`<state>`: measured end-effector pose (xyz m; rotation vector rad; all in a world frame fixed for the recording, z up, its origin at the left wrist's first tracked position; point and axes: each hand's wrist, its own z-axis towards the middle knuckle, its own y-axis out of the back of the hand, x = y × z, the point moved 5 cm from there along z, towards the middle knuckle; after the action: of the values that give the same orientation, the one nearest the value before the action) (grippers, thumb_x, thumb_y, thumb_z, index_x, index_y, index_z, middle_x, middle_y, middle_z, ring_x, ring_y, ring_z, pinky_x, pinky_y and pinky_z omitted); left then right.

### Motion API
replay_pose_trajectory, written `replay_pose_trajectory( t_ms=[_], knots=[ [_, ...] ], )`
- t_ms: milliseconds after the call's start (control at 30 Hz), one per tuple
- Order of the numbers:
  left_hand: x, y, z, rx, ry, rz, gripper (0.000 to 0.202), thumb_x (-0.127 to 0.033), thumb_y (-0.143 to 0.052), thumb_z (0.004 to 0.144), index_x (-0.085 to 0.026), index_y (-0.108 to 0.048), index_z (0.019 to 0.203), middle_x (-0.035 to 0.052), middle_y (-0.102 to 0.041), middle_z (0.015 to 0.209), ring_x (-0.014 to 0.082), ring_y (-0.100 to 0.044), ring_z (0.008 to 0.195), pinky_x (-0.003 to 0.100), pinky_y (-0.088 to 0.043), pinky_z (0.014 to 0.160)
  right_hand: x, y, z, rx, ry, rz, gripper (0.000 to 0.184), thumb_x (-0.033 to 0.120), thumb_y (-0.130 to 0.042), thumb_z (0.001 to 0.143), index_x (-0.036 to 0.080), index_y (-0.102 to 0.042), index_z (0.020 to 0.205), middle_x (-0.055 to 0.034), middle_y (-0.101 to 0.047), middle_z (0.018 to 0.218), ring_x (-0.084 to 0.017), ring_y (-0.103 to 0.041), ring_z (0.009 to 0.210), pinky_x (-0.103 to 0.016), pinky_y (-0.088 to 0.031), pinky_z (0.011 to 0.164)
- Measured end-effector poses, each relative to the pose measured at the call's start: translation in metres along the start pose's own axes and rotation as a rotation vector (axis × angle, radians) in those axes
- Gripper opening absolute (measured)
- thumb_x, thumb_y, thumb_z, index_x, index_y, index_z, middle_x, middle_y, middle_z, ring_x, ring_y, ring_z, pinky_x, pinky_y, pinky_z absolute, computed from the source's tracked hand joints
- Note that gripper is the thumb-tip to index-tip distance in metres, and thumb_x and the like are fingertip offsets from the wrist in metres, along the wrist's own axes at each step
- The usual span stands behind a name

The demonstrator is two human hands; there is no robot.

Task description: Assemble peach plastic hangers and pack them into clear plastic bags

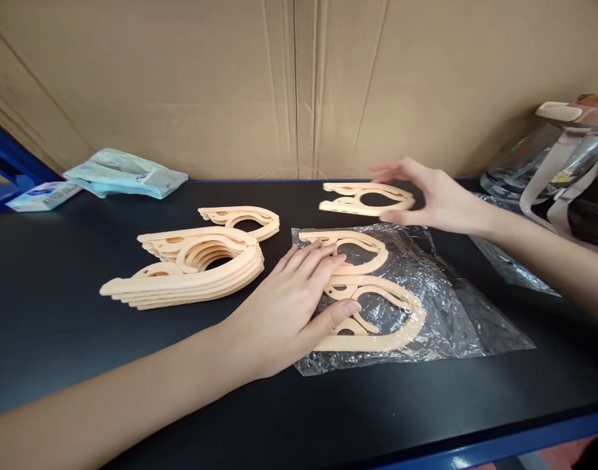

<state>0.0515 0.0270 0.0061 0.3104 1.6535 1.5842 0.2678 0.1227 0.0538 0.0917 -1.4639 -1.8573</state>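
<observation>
My left hand point(292, 303) lies flat, fingers stretched out, over the left end of two beige folding clothes hangers point(409, 329) on a clear plastic bag point(450, 326). Glints of film cross the hangers' curved ends, so they seem to be inside the bag. Behind the bag, my right hand point(433, 196) is spread around the curved end of another folded hanger point(345, 207). Its thumb is at the near edge and its blurred fingers are above the far edge. Left of the bag sits a stack of the same hangers point(220, 284), with a smaller pile point(267, 225) just behind.
A tissue pack point(125, 173) and a flatter packet point(44, 196) lie at the back left. At the right stand a clear jug with a strap point(519, 156) and more plastic film point(517, 261). Cardboard point(205, 85) walls the back of the black shelf point(44, 313).
</observation>
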Motion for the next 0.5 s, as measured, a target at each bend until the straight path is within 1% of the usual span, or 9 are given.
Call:
replay_pose_trajectory(
  t_ms=[67,133,200,267,333,367,433,500],
  knots=[
    [-0.001,0.0,-0.001,-0.009,-0.01,0.009,0.064,-0.055,-0.027,0.103,-0.011,-0.043,0.147,0.0125,-0.04,0.157,0.0272,-0.03,0.148,0.051,-0.024,0.123,-0.018,0.013,-0.022,0.024,-0.118,-0.029,0.081,0.063,-0.067,0.076,0.019,-0.047,0.141,-0.014,-0.064,0.131,-0.034,-0.058,0.123,-0.049,-0.044,0.103],
    [-0.001,0.0,-0.001,-0.011,-0.014,0.011,0.063,-0.055,-0.027,0.103,-0.012,-0.044,0.146,0.0119,-0.041,0.157,0.0262,-0.03,0.148,0.05,-0.023,0.123,-0.033,0.028,-0.039,0.077,-0.214,-0.104,0.079,0.064,-0.065,0.075,0.022,-0.049,0.139,-0.0138,-0.064,0.13,-0.035,-0.06,0.121,-0.049,-0.047,0.098],
    [0.0,-0.001,-0.001,0.002,-0.003,0.009,0.062,-0.055,-0.027,0.103,-0.013,-0.043,0.146,0.0112,-0.039,0.158,0.026,-0.029,0.149,0.051,-0.022,0.123,-0.045,0.044,-0.051,0.116,-0.295,-0.168,0.078,0.065,-0.066,0.071,0.026,-0.051,0.136,-0.0133,-0.065,0.129,-0.035,-0.063,0.114,-0.05,-0.049,0.094],
    [0.0,-0.002,-0.001,0.014,0.011,0.009,0.063,-0.056,-0.026,0.103,-0.014,-0.042,0.147,0.0111,-0.038,0.159,0.0264,-0.028,0.149,0.052,-0.023,0.123,-0.053,0.055,-0.059,0.208,-0.372,-0.206,0.081,0.067,-0.07,0.064,0.031,-0.052,0.134,-0.0123,-0.064,0.132,-0.036,-0.065,0.109,-0.05,-0.051,0.088],
    [0.0,-0.002,-0.001,0.018,0.016,0.011,0.063,-0.056,-0.026,0.103,-0.014,-0.042,0.147,0.0114,-0.039,0.158,0.0272,-0.028,0.149,0.053,-0.024,0.122,-0.055,0.058,-0.066,0.333,-0.428,-0.229,0.083,0.066,-0.073,0.058,0.032,-0.054,0.132,-0.0131,-0.065,0.131,-0.036,-0.067,0.104,-0.05,-0.053,0.084],
    [0.0,-0.001,0.0,0.011,0.014,0.011,0.064,-0.056,-0.025,0.103,-0.014,-0.043,0.147,0.0117,-0.039,0.158,0.0277,-0.029,0.149,0.054,-0.025,0.122,-0.053,0.057,-0.068,0.384,-0.453,-0.238,0.081,0.064,-0.072,0.059,0.031,-0.054,0.131,-0.0136,-0.067,0.127,-0.035,-0.068,0.1,-0.049,-0.053,0.082],
    [0.0,0.0,0.0,0.002,0.008,0.01,0.064,-0.057,-0.025,0.103,-0.014,-0.043,0.146,0.012,-0.04,0.157,0.0287,-0.03,0.148,0.054,-0.026,0.122,-0.048,0.052,-0.071,0.438,-0.498,-0.249,0.074,0.057,-0.065,0.066,0.029,-0.053,0.133,-0.0132,-0.071,0.118,-0.032,-0.07,0.092,-0.046,-0.053,0.079],
    [-0.001,0.001,-0.001,-0.003,0.005,0.008,0.063,-0.056,-0.026,0.103,-0.013,-0.044,0.146,0.0122,-0.04,0.157,0.0292,-0.03,0.148,0.054,-0.026,0.122,-0.039,0.045,-0.071,0.459,-0.497,-0.239,0.068,0.053,-0.059,0.073,0.029,-0.049,0.136,-0.0115,-0.072,0.113,-0.029,-0.07,0.091,-0.044,-0.053,0.08]
  ],
)
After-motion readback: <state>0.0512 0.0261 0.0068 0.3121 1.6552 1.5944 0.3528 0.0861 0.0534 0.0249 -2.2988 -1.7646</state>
